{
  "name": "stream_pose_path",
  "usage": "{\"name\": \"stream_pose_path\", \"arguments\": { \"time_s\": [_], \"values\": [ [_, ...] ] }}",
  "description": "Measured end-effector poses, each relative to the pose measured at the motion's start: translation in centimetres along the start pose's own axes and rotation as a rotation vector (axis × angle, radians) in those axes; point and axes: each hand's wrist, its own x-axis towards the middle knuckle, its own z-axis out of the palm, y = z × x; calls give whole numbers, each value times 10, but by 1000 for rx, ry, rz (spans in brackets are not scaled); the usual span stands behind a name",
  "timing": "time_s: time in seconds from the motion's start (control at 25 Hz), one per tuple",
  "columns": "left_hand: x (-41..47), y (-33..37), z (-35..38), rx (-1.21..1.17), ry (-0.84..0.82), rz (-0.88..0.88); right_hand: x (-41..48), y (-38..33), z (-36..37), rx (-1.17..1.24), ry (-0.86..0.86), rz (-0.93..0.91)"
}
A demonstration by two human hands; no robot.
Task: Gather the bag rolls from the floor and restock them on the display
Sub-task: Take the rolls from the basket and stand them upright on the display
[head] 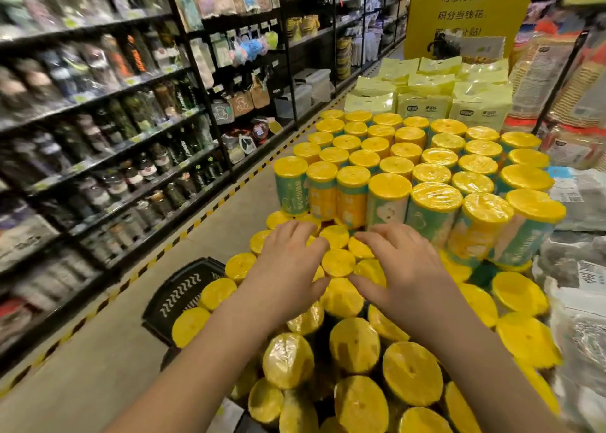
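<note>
Several yellow-topped bag rolls stand upright on the display, a tall back stack and a lower front layer. My left hand lies palm down on the lower rolls, its fingers spread over their tops. My right hand lies beside it, fingers loosely bent over the same layer. Between the two hands stands one roll with its yellow top showing. Neither hand plainly grips a roll.
A black shopping basket sits on the floor left of the display. Dark shelving full of bottles lines the left side of the aisle. Pale yellow packs stand behind the rolls, grey packs to the right.
</note>
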Motion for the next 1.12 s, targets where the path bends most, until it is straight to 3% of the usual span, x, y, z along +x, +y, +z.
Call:
{"name": "stream_pose_path", "arguments": {
  "time_s": [0.32,0.68,0.88,1.12],
  "values": [
    [-151,-143,4,-113,4,-328,21,-169,49,134,-148,-202],
    [-322,-348,-3,-112,-38,-469,49,-419,140,28,-299,-310],
    [-340,-405,13,-141,-67,-397,64,-475,176,-14,-369,-272],
    [-290,-455,39,-147,-102,-314,116,-484,222,-63,-409,-214]
  ]
}}
